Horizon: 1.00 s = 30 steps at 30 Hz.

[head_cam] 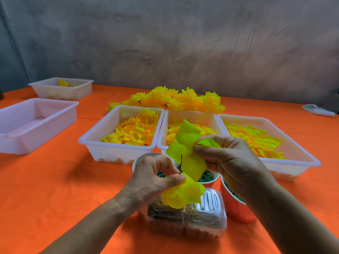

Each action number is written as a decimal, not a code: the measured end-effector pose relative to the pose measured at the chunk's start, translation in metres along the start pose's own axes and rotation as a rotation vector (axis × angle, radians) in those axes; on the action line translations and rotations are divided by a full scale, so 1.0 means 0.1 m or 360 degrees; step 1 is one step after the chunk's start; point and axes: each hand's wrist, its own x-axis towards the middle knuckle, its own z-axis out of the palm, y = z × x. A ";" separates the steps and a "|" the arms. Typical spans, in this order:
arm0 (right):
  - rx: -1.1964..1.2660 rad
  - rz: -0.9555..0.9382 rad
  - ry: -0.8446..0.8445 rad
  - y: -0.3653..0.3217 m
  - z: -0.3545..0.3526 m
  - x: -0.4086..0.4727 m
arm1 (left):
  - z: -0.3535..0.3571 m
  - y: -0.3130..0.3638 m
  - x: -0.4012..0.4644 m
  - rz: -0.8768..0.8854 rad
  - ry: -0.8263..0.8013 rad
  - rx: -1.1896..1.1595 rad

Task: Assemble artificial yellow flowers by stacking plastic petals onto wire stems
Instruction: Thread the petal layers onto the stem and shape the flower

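My left hand (154,178) pinches a thin dark wire stem (181,163) that points up, with a cupped bunch of yellow petals (183,194) hanging below the fingers. My right hand (229,158) pinches a large yellow-green petal piece (187,143) just above and behind the stem's tip. Three white trays hold loose yellow petals: a left tray (102,143), a middle tray (192,112) and a right tray (293,158). A pile of finished yellow flowers (170,99) lies behind them.
Under my hands stand a clear plastic box (187,220) with dark contents, paper cups of green parts (207,177) and a red cup (236,208). An empty white tray (34,123) and another tray (62,88) sit left on the orange table (55,189). A white object (318,110) lies far right.
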 end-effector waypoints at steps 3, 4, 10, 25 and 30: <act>-0.0220 -0.0405 0.0252 0.01 0.04 0.05 | 0.00 0.00 0.01 0.0046 0.0008 0.0059; -0.0313 -0.0531 0.0287 0.02 0.07 0.05 | 0.00 0.00 0.01 0.0051 0.0008 0.0056; -0.0429 -0.0634 0.0094 0.11 0.20 -0.01 | -0.01 0.01 0.00 -0.0089 0.0002 -0.0009; -0.0166 -0.0314 0.0011 0.13 0.13 -0.09 | -0.01 0.04 -0.01 -0.0125 -0.0007 0.0020; -0.0494 -0.0533 -0.0013 0.13 0.12 -0.13 | -0.01 0.00 -0.01 -0.0118 -0.0015 0.0038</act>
